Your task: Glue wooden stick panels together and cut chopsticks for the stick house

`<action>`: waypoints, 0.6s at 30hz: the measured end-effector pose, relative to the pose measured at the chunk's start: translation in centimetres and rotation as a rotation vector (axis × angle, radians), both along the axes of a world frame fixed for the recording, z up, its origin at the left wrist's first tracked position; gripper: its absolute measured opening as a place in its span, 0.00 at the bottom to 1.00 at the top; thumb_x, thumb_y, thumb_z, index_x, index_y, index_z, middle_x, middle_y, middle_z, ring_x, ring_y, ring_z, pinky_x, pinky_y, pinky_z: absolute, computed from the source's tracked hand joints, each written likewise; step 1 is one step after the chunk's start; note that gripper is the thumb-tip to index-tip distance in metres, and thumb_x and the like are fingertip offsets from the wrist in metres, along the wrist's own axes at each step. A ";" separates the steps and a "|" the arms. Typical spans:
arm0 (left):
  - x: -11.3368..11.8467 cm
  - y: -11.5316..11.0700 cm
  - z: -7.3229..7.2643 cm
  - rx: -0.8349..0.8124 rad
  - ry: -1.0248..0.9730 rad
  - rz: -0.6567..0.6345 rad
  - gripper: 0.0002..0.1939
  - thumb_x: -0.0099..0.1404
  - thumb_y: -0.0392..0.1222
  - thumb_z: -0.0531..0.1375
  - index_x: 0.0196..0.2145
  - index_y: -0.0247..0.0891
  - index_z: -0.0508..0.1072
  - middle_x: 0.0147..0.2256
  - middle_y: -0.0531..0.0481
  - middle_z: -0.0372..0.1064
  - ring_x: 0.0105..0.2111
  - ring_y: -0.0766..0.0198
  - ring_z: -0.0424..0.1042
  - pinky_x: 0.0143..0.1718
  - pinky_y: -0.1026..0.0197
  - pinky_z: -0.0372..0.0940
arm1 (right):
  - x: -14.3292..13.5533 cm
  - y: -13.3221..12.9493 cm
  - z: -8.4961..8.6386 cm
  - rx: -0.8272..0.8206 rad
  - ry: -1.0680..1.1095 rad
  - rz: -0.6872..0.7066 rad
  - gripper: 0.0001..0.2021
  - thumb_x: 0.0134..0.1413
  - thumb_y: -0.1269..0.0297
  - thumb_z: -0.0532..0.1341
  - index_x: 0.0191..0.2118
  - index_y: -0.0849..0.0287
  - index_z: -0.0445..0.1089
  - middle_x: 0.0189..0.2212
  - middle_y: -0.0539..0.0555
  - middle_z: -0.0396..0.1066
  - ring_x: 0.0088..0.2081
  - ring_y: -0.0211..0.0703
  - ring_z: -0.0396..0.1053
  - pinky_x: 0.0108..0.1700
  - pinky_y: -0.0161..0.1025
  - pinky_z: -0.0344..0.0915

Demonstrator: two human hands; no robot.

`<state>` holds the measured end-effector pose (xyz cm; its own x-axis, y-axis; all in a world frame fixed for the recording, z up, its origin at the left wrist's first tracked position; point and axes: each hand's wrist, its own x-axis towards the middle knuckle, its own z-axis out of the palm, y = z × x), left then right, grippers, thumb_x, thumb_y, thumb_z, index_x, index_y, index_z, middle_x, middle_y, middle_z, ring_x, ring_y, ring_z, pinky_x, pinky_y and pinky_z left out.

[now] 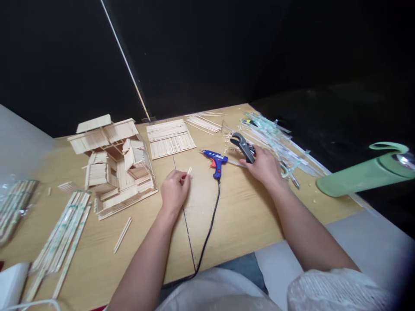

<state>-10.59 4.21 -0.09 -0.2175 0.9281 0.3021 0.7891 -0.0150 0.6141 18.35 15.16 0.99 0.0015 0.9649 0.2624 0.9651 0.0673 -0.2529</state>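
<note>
My left hand is closed in a pinch on short wooden sticks, whose tips stick out past the fingers. In my right hand is a grey and black cutter, its jaws pointing up and left. Between the hands a blue glue gun with an orange trigger lies on the table, its nozzle toward the left. Behind my left hand lies a flat panel of sticks. A wooden model house stands to the left.
Loose sticks lie at the back, beside small offcuts. Clear wrappers spread along the right edge near a green bottle. Packed sticks lie at the left. The black cord runs to the front edge.
</note>
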 end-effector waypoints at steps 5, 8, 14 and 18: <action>-1.0 -0.3 1.6 -0.297 0.312 0.115 0.15 0.68 0.47 0.54 0.32 0.39 0.77 0.35 0.46 0.75 0.35 0.58 0.73 0.29 0.62 0.58 | 0.1 -0.5 -1.0 0.016 -0.044 -0.010 0.35 0.52 0.47 0.63 0.60 0.63 0.64 0.49 0.69 0.71 0.48 0.63 0.69 0.48 0.52 0.63; -1.3 -0.4 2.3 -0.445 0.410 0.160 0.15 0.68 0.44 0.52 0.32 0.38 0.78 0.36 0.43 0.74 0.35 0.57 0.74 0.30 0.61 0.58 | 0.3 -0.7 -1.3 0.089 -0.016 0.002 0.34 0.52 0.47 0.63 0.60 0.64 0.64 0.48 0.68 0.71 0.48 0.63 0.68 0.49 0.52 0.63; -0.8 -0.9 2.5 -0.493 0.420 0.151 0.15 0.68 0.43 0.52 0.36 0.36 0.77 0.37 0.41 0.73 0.37 0.56 0.74 0.35 0.60 0.62 | 0.2 -1.0 -1.8 0.174 0.042 0.087 0.33 0.52 0.46 0.62 0.59 0.63 0.64 0.46 0.67 0.71 0.46 0.61 0.68 0.47 0.51 0.63; -1.2 -1.1 2.3 -0.490 0.383 0.183 0.11 0.65 0.46 0.58 0.34 0.37 0.77 0.38 0.42 0.73 0.37 0.55 0.74 0.35 0.59 0.63 | 0.0 -1.2 -1.8 0.204 0.054 0.125 0.34 0.52 0.46 0.61 0.59 0.63 0.65 0.44 0.66 0.71 0.44 0.60 0.68 0.45 0.50 0.63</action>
<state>-11.83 3.16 2.18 -0.3456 0.9365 -0.0591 0.9171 0.3505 0.1899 18.33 13.93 -0.83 -0.0958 0.8855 0.4546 0.9316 0.2407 -0.2724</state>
